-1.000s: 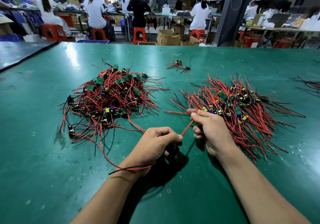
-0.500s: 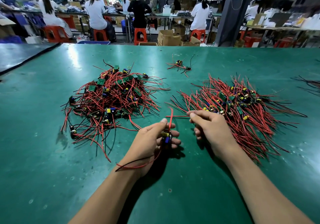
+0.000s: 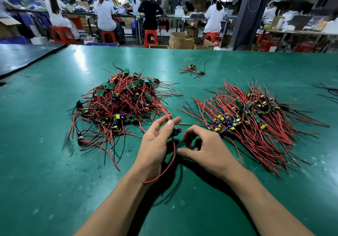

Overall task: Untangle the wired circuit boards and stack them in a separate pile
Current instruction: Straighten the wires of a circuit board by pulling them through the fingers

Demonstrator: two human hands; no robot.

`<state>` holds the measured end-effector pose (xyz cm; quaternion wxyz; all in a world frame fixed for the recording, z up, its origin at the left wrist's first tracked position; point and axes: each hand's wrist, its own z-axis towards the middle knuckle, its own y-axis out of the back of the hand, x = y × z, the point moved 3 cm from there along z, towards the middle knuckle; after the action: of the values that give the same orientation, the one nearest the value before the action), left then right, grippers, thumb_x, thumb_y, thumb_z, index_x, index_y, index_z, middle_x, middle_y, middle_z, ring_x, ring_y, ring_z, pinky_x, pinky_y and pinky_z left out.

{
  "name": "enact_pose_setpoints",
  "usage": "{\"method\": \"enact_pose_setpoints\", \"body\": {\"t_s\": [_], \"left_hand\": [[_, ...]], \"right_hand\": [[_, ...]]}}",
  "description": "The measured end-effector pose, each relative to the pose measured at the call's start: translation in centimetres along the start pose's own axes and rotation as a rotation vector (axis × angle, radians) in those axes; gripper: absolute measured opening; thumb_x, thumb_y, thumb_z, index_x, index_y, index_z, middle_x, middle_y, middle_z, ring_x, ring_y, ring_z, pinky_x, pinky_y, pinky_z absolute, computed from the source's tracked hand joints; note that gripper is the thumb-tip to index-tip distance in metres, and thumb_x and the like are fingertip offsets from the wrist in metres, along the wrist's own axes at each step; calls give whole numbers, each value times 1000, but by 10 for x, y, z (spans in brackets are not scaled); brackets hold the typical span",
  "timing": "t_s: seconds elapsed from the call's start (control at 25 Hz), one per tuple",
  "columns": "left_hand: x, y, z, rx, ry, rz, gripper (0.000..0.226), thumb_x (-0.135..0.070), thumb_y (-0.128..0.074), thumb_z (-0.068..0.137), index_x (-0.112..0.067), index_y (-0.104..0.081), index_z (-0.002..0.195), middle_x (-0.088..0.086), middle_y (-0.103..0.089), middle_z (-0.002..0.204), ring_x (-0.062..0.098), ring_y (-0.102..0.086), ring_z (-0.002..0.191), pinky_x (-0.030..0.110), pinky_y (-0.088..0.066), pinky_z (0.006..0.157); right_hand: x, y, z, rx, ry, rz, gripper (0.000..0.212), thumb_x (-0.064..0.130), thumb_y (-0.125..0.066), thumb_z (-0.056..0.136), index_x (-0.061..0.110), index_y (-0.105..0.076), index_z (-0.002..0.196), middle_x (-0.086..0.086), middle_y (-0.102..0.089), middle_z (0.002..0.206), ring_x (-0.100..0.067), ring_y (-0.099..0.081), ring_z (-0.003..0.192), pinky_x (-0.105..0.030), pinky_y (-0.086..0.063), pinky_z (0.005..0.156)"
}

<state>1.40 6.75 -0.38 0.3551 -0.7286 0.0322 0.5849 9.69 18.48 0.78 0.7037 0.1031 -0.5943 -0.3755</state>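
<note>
The left hand (image 3: 157,144) pinched one freed board (image 3: 175,132) at four o'clock of the tangled heap (image 3: 120,104), the right hand (image 3: 206,151) empty (fingers loosely curled), and its wires (image 3: 174,155) wanted straightening before it joined the sorted pile (image 3: 256,122) at three o'clock.

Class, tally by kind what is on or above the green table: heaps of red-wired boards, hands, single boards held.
Heaps of red-wired boards: 3 (tangled heap, sorted heap, small cluster)
Hands: 2 (left hand, right hand)
Held board: 1
Total: 6
</note>
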Motion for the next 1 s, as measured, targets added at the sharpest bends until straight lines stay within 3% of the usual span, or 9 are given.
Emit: {"method": "enact_pose_setpoints", "body": {"t_s": [0.08,0.2,0.32,0.48,0.6,0.68,0.8,0.92,1.0], "left_hand": [[1,-1,-1,0,1,-1,35,-23,-57,94,-11,-53,127,-3,-72,116,20,-61,102,48,-52,89],[0,0,-1,19,-6,2,35,-22,-61,91,-10,-57,124,-2,-72,115,18,-63,96,37,-56,79],[1,2,-2,30,17,-44,38,-19,-68,85,-9,-61,120,2,-72,115,23,-65,102,33,-57,79],[0,2,-3,93,20,-50,44,-19,-77,67,-18,-69,110,9,-73,111,21,-69,93,34,-54,82],[-1,-2,-5,152,95,-68,30,-15,-71,69,-11,-69,98,9,-74,87,18,-69,65,24,-55,54],[0,-6,-9,163,203,-39,20,-27,-67,73,-12,-70,87,6,-65,67,16,-58,45,22,-45,40],[0,-10,-14,230,307,26,39,-48,-62,76,-13,-74,69,7,-64,63,18,-55,40,22,-43,37],[-3,-9,-16,282,322,9,38,-45,-67,72,-8,-76,78,14,-71,77,20,-62,48,24,-50,43],[-4,-9,-17,295,328,-19,31,-36,-69,73,-9,-76,87,15,-72,85,20,-66,54,24,-53,47]], "right_hand": [[7,-10,-2,27,86,-56,27,29,-86,75,26,-59,78,17,-60,68,-1,-50,58,-16,-37,58],[13,-14,-3,-52,176,-28,22,37,-74,86,26,-58,75,16,-60,66,-3,-51,60,-17,-38,58],[12,-12,-4,-129,137,116,24,36,-59,96,25,-62,74,14,-63,64,0,-54,57,-18,-42,56],[5,-8,1,-53,-219,687,25,38,-64,90,19,-63,74,-4,-56,60,-13,-45,43,-22,-36,41],[5,2,2,84,-298,1022,18,34,-70,84,18,-69,75,-1,-59,69,-8,-47,49,-16,-33,43],[7,1,0,204,-325,1076,16,30,-76,80,15,-72,76,-4,-62,72,-11,-55,53,-19,-43,47],[8,-6,-5,333,-394,1178,29,31,-83,76,7,-67,75,-11,-59,70,-26,-61,54,-35,-55,60],[6,-2,-2,251,-390,1064,38,35,-84,73,6,-63,85,-5,-53,64,-22,-51,53,-34,-37,57],[6,2,0,170,-357,975,24,31,-80,80,11,-65,80,-2,-55,63,-17,-49,51,-30,-35,53]]}}
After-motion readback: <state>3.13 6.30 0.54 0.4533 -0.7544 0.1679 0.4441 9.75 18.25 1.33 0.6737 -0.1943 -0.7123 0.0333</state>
